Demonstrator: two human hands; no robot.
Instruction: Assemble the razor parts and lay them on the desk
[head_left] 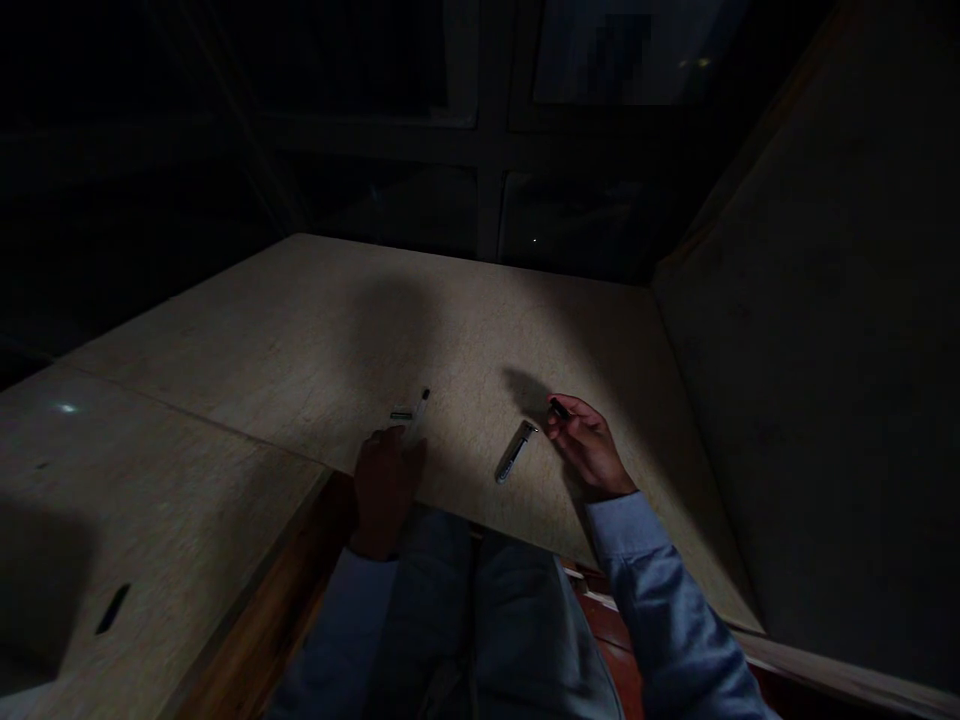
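My left hand (384, 485) rests at the near edge of a pale tabletop (315, 330), fingers curled onto a thin pale pen-like stick (418, 412) with a dark tip. A small dark piece (401, 414) lies just beside that stick. My right hand (589, 445) hovers over the table farther right, fingers pinched on a small black part (559, 408). Between the two hands lies a silvery pen barrel (514, 452), touched by neither hand.
The room is dark. A vertical board (825, 400) walls off the table's right side. A lower side surface (150, 520) at left carries a small dark slot (112, 608). Dark window panes stand behind the table. My knees in blue trousers (480, 620) sit under the near edge.
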